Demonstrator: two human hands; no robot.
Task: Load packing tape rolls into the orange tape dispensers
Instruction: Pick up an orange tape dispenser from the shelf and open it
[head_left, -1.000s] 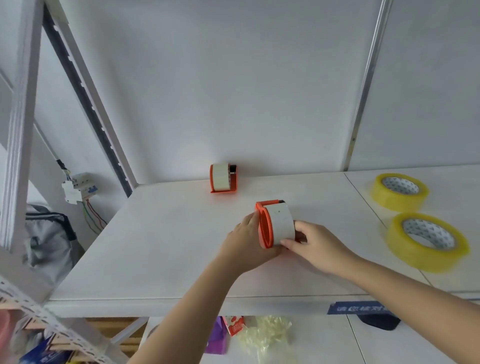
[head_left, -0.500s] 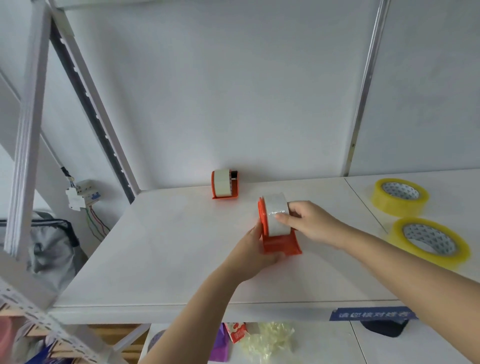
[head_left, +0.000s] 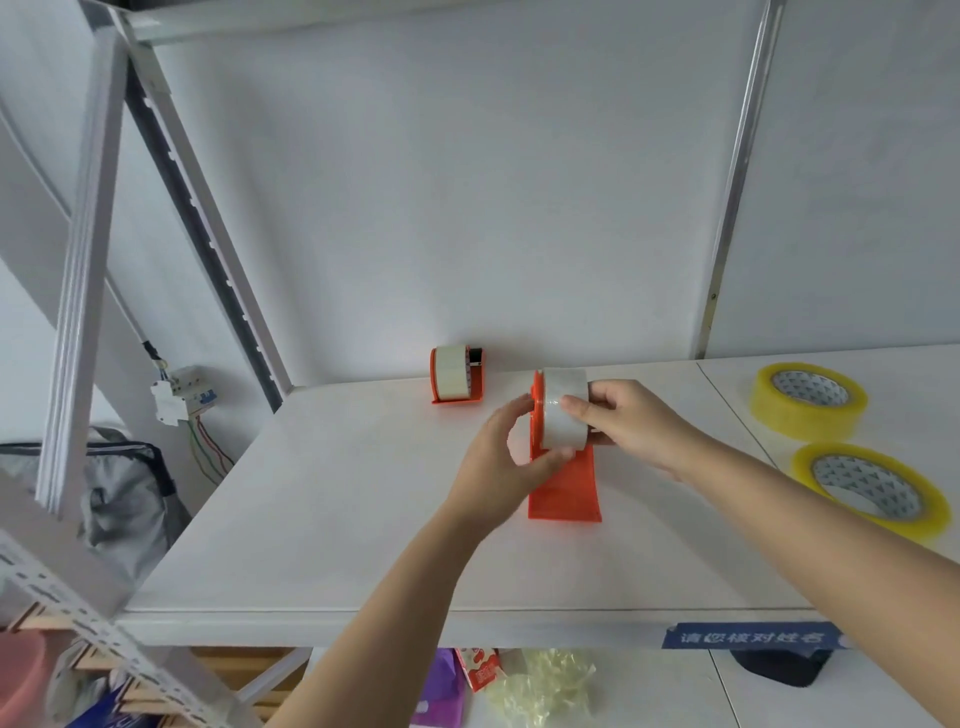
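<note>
An orange tape dispenser (head_left: 566, 486) stands tilted on the white shelf (head_left: 337, 519), lifted at its far end, with a clear tape roll (head_left: 563, 410) seated in it. My left hand (head_left: 501, 462) grips the dispenser's left side, thumb under the roll. From the right, my right hand (head_left: 631, 423) pinches the roll with its fingertips on the tape face. A second orange dispenser (head_left: 457, 374), loaded with a clear roll, stands by the back wall.
Two yellow tape rolls, one farther (head_left: 808, 397) and one nearer (head_left: 867, 488), lie flat at the right. A slanted metal rack post (head_left: 202, 208) rises at the left. A blue label (head_left: 748, 635) marks the shelf's front edge. Bags and packets lie on the lower level.
The dispenser has been turned from lying with its back up to standing with its orange base toward me. My right hand moved from the side onto the roll's top face.
</note>
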